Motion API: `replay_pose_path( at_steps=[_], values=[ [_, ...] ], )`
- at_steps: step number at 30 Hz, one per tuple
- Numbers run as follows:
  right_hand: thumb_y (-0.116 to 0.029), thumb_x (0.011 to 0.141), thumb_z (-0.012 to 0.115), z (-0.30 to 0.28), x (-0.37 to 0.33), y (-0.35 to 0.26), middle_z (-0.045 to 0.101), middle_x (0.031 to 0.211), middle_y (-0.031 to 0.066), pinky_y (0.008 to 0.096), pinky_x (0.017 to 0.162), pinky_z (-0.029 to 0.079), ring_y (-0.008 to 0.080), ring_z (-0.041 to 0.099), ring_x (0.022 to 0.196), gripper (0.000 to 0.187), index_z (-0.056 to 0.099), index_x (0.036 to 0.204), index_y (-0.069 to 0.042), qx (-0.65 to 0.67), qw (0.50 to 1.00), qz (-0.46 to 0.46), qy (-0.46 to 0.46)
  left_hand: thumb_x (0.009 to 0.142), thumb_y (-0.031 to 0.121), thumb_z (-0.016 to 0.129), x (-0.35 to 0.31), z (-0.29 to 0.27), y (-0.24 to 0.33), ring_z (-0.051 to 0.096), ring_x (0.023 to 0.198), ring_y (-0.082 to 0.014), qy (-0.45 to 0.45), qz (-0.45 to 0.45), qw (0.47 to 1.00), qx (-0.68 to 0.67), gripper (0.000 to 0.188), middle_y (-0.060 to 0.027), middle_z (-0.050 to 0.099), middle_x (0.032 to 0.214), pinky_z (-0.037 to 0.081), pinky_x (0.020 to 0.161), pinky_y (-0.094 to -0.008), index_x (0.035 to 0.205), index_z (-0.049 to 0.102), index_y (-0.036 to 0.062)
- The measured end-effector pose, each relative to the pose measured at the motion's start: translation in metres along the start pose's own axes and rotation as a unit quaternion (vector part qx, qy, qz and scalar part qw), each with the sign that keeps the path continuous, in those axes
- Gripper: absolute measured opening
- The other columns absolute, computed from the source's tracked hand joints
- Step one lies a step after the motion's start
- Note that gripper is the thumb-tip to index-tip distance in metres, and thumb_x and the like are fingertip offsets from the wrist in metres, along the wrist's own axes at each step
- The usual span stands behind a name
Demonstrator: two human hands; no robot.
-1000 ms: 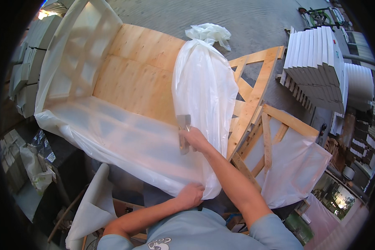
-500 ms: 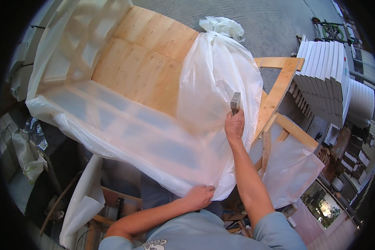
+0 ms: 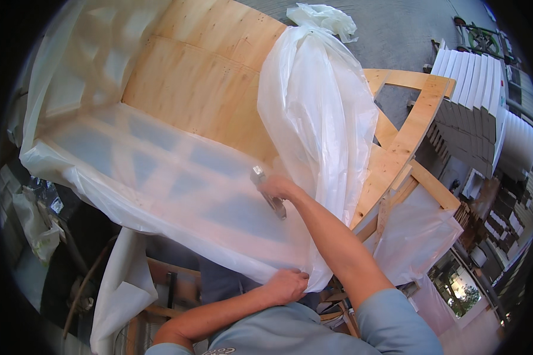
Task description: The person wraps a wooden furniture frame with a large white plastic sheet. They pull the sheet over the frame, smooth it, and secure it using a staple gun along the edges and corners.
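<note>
My right hand (image 3: 278,187) is wrapped around a metal staple gun (image 3: 275,204), held over the middle of the translucent plastic sheet (image 3: 177,183). Close to my body, my left hand (image 3: 287,286) is closed on the sheet's near edge, by its right corner. The sheet covers a slatted wooden frame, whose bars show through it. Bare plywood (image 3: 201,83) forms the frame's far inner side. To the right of it, a gathered bunch of the same sheeting (image 3: 320,100) hangs over the end, knotted-looking at its top.
An uncovered wooden brace (image 3: 417,118) juts out at the right, with more plastic (image 3: 417,239) below it. Beyond stands a stack of white panels (image 3: 471,86). A loose white sheet roll (image 3: 119,284) hangs at lower left, near a dark curved hose (image 3: 86,290).
My right hand has swung left and nearer with the staple gun, from the gathered sheeting to above the covered frame. My left hand keeps its hold. The view has shifted slightly.
</note>
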State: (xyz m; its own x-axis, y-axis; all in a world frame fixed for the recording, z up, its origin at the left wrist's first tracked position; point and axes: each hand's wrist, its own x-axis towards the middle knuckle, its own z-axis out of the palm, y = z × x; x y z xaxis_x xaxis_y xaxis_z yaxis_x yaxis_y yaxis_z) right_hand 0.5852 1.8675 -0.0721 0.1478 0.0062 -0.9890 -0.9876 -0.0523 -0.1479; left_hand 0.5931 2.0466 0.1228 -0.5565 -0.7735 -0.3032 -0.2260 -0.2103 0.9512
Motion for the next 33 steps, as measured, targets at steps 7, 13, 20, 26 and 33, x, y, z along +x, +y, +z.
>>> replay_pose_path(
  at_steps=[7, 13, 20, 26, 33],
  values=[
    [-0.030, 0.083, 0.056, 0.027, 0.057, 0.109, 0.061, 0.097, 0.0200, 0.0519, 0.061, 0.057, 0.0371, 0.066, 0.076, 0.038, 0.059, 0.099, 0.004, 0.029, 0.983, 0.164, -0.070, 0.073, 0.019, 0.069, 0.003, -0.007, -0.009, 0.063, 0.087, -0.0297, -0.035, -0.007, 0.998, -0.046, 0.017, -0.0095, 0.065, 0.094, 0.054, 0.072, -0.0398, 0.080, 0.065, 0.0033],
    [-0.031, 0.085, 0.056, 0.005, 0.062, 0.141, 0.064, 0.097, 0.0177, 0.0488, 0.062, 0.059, 0.0338, 0.068, 0.075, 0.034, 0.060, 0.100, -0.001, 0.132, 0.959, 0.242, -0.058, 0.072, 0.019, 0.070, 0.005, -0.006, -0.010, 0.063, 0.085, -0.0297, -0.034, 0.026, 0.999, -0.033, 0.018, -0.0103, 0.064, 0.090, 0.053, 0.070, -0.0395, 0.078, 0.066, 0.0032],
    [-0.036, 0.087, 0.055, 0.013, 0.070, 0.129, 0.070, 0.083, 0.0099, 0.0402, 0.061, 0.058, 0.0243, 0.068, 0.068, 0.032, 0.064, 0.097, -0.007, 0.184, 0.946, 0.226, -0.143, 0.071, 0.023, 0.070, 0.008, 0.003, -0.011, 0.058, 0.090, -0.0283, -0.044, 0.011, 0.998, -0.040, 0.019, -0.0087, 0.060, 0.088, 0.052, 0.065, -0.0412, 0.074, 0.063, 0.0061],
    [-0.035, 0.087, 0.054, 0.056, 0.086, 0.165, 0.069, 0.081, 0.0102, 0.0423, 0.056, 0.054, 0.0246, 0.066, 0.066, 0.029, 0.067, 0.086, -0.010, 0.195, 0.958, 0.198, -0.066, 0.072, 0.022, 0.066, 0.008, 0.007, -0.011, 0.057, 0.092, -0.0285, -0.053, 0.003, 0.997, -0.049, 0.017, -0.0082, 0.060, 0.090, 0.051, 0.066, -0.0407, 0.076, 0.062, 0.0061],
    [-0.035, 0.086, 0.056, 0.090, 0.119, 0.199, 0.065, 0.083, 0.0095, 0.0439, 0.057, 0.052, 0.0249, 0.063, 0.068, 0.030, 0.067, 0.090, -0.007, 0.128, 0.982, 0.135, 0.022, 0.073, 0.022, 0.066, 0.006, 0.008, -0.009, 0.058, 0.091, -0.0283, -0.071, 0.011, 0.997, -0.026, 0.018, -0.0092, 0.060, 0.089, 0.052, 0.067, -0.0398, 0.077, 0.062, 0.0045]
  ],
)
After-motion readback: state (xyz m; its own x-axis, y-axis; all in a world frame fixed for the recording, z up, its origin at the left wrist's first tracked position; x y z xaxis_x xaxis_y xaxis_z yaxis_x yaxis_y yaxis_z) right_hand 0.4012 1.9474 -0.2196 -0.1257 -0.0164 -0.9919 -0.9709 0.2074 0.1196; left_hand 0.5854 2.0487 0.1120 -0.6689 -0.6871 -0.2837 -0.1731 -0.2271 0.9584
